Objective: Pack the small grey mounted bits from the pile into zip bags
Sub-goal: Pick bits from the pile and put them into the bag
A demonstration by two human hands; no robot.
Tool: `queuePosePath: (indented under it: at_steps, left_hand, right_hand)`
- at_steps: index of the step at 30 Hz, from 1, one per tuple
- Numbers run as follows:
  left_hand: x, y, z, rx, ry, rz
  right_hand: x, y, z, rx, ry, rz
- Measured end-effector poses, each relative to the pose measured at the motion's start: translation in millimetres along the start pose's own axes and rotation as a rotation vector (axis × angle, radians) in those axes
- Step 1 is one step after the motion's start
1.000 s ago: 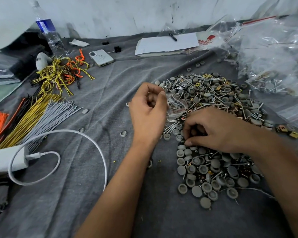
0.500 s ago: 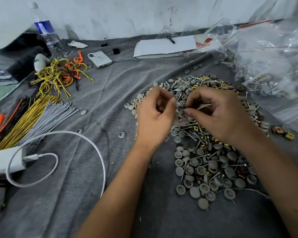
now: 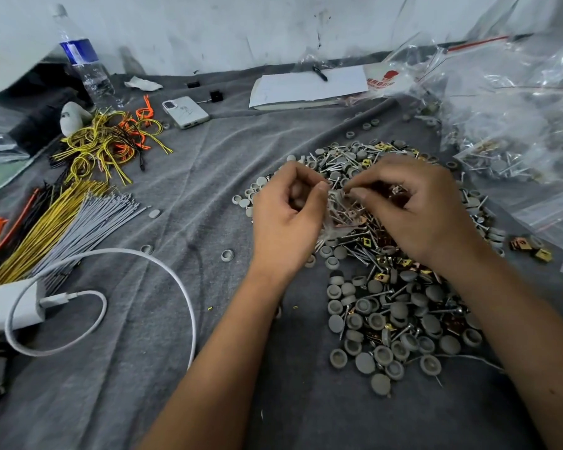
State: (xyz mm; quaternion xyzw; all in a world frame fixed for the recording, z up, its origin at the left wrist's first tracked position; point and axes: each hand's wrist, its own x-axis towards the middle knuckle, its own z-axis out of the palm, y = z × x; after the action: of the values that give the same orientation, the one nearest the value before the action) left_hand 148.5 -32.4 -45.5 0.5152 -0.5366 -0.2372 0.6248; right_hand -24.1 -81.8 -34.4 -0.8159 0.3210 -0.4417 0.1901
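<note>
A small clear bag (image 3: 337, 211) is held up just above the pile (image 3: 387, 306), between the two hands. It is pinched at its left side by the thumb and curled fingers of the left hand (image 3: 286, 219). The right hand (image 3: 416, 206) is brought to the bag's mouth, its thumb and forefinger pressed together on something thin at the opening; what exactly is pinched cannot be told. Metal pins and a few copper-coloured pieces are seen through the plastic of the bag.

The pile is spread over the right half of a grey cloth (image 3: 176, 368) that covers the worktop. It is made up of round grey caps, nail-like pins and small brass squares, with the caps thickest toward the near edge. A few loose caps are scattered to the left of it.

A heap of clear filled bags (image 3: 507, 125) is piled at the far right corner. A notepad (image 3: 306, 87) with a pen (image 3: 320, 73) on it is laid along the far edge, and a phone (image 3: 186, 112) is placed left of it. A water bottle (image 3: 85, 66) is stood at the far left corner. Yellow, orange and black wires (image 3: 108, 144) are tangled near it, and straight bundles of ties (image 3: 62, 228) are laid along the left edge. A white charger (image 3: 7, 306) with its looped cable (image 3: 163, 271) is set at the near left.
</note>
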Motion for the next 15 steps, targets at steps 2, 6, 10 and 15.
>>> queuePosePath:
  at_steps: [2, 6, 10, 15]
  left_hand:
    - [0.6, 3.7, -2.9, -0.074, -0.030, -0.023]
    - [1.3, 9.1, -9.9, -0.299, -0.174, -0.119]
    - [2.1, 10.7, -13.4, -0.484, -0.229, -0.203]
    - [3.3, 8.4, -13.4, -0.598, -0.227, -0.256]
  right_hand:
    - [1.1, 2.9, -2.9, 0.055, 0.015, 0.055]
    - [0.5, 2.0, -2.0, 0.198, -0.171, 0.111]
    - [0.1, -0.4, -2.1, 0.329, -0.176, 0.105]
    - [0.1, -0.3, -3.5, 0.355, -0.118, 0.135]
